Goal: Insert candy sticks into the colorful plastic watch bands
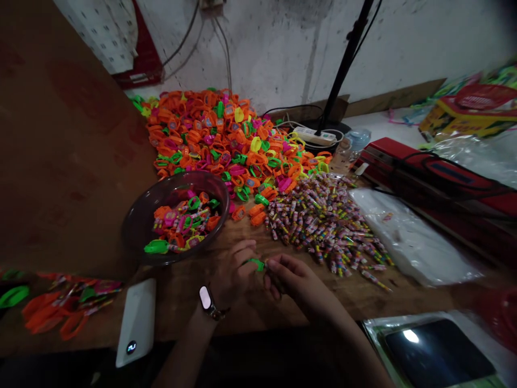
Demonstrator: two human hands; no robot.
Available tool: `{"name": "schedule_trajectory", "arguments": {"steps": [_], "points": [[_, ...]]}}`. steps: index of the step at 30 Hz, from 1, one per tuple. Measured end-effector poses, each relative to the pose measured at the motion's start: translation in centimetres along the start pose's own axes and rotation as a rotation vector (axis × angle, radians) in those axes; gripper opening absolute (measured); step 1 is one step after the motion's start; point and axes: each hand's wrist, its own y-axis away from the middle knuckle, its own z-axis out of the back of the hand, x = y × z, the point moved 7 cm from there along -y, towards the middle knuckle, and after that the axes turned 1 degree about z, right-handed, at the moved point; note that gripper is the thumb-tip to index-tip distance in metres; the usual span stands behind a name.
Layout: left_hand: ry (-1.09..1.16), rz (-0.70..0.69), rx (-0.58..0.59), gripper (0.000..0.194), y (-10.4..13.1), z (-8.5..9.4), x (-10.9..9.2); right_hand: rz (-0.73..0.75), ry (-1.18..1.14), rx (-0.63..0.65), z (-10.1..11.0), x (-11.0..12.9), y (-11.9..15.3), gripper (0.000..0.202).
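A small green plastic toy watch [257,264] is between my two hands above the wooden table. My left hand [236,272], with a wristband on its wrist, is closed on it and a bit blurred. Beside its right end, my right hand [293,277] is closed in a pinch; what lies between those fingertips is hidden. Behind my left hand stands a dark bowl [135,226] with mixed toy watches and wrapped candy rolls. Beyond my right hand lies a heap of wrapped candy rolls [327,221]. Toward the wall rises a large pile of orange, green, pink and yellow toy watches [210,129].
A cardboard box [68,145] walls off the left. A white power bank [137,323] lies at the front edge. On the right are plastic bags [416,242], a red machine [436,178] with a cable, and a dark-screened device [444,353]. A black stand [343,64] rises behind.
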Motion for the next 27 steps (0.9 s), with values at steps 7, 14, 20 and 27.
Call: {"name": "schedule_trajectory", "arguments": {"steps": [7, 14, 20, 27], "points": [[0.186, -0.024, 0.223, 0.025, 0.3, 0.2, -0.2, -0.178, -0.182, 0.122, -0.2, -1.2, 0.8, 0.039], [0.360, 0.249, 0.286, 0.005, 2.1, -1.0, 1.6, -0.399, -0.467, 0.293, -1.5, -3.8, 2.3, 0.029], [0.405, 0.358, 0.260, 0.009, 3.1, -1.6, 1.8, -0.294, -0.421, 0.124, -0.9, -4.0, 3.4, 0.031], [0.366, 0.463, 0.165, 0.022, 3.6, -1.5, 2.2, -0.380, -0.429, 0.095, -1.7, -4.6, 3.9, 0.034]]}}
